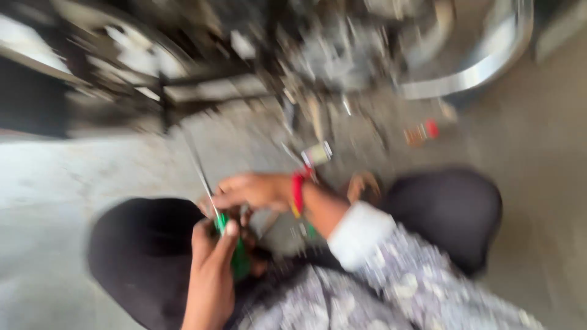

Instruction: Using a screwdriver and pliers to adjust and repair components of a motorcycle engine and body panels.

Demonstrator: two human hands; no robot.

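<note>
- There is just the one view, from a camera worn on the person's head, tilted steeply down over their own lap and knees.
- It faces away from the body, so the near edge shows the patterned sleeve and the far edge the blurred machinery.
- It sits close: both hands fill the near middle, with concrete floor spreading to the left.

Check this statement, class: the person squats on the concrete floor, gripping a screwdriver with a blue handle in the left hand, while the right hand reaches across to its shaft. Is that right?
Not quite. The head view shows the screwdriver has a green handle, not blue. The rest stands: the left hand grips it, the right hand reaches across to its shaft, and the person squats on the concrete floor.
</note>
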